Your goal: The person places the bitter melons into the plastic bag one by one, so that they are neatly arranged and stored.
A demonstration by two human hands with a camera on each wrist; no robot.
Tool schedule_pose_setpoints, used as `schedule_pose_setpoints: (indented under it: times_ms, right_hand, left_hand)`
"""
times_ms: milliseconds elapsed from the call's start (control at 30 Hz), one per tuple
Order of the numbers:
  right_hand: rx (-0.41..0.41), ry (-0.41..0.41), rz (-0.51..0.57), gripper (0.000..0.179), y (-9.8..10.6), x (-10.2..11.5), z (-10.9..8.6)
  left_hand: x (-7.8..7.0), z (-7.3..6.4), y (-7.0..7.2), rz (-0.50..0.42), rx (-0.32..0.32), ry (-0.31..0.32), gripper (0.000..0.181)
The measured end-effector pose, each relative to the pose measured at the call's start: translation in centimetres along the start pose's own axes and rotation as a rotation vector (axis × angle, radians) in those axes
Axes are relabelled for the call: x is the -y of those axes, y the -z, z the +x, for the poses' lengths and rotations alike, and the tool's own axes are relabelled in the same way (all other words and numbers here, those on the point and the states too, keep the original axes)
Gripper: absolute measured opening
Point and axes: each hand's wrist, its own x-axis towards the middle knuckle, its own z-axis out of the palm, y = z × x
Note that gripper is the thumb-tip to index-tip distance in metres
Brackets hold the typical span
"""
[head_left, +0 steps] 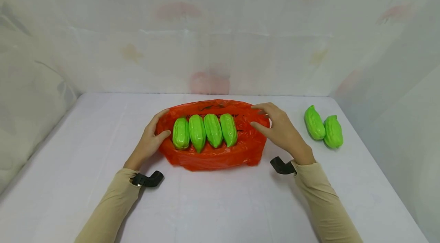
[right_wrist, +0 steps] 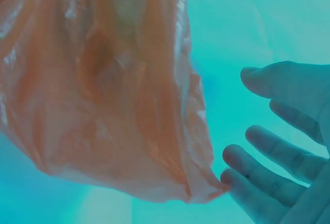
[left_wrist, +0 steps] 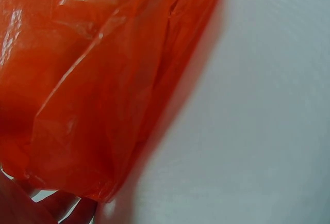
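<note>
A red plastic bag (head_left: 216,162) with dark printing lies spread open in the middle of the table. Several bright green, ridged, gourd-like pieces (head_left: 197,132) lie side by side in it. My left hand (head_left: 151,136) touches the bag's left edge, thumb and fingers apart; in the left wrist view its fingers (left_wrist: 59,203) show only partly below the red plastic. At the right end of the bag, my right hand (head_left: 278,124) is held with thumb and fingers spread. The right wrist view shows a gap between its thumb (right_wrist: 268,79) and the bag, while a lower fingertip meets the bag's corner.
Two more green gourd-like pieces (head_left: 314,122) lie together on the white table (head_left: 220,204), right of my right hand. Pale patterned sheeting (head_left: 220,55) rises behind the table and on both sides. Each wrist carries a black camera mount (head_left: 148,179).
</note>
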Motion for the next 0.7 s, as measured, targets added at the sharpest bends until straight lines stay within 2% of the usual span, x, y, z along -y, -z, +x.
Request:
schedule_pose_setpoints:
  times_ms: [400, 700]
  right_hand:
    - [-0.034, -0.004, -0.039, 0.048, 1.2, -0.9, -0.1]
    - [-0.068, -0.053, -0.025, 0.049, 2.0, -2.3, -0.3]
  left_hand:
    - [-0.1, 0.0, 0.0, 0.006, 0.006, 0.012, 0.066]
    - [-0.1, 0.0, 0.0, 0.011, 0.008, 0.017, 0.066]
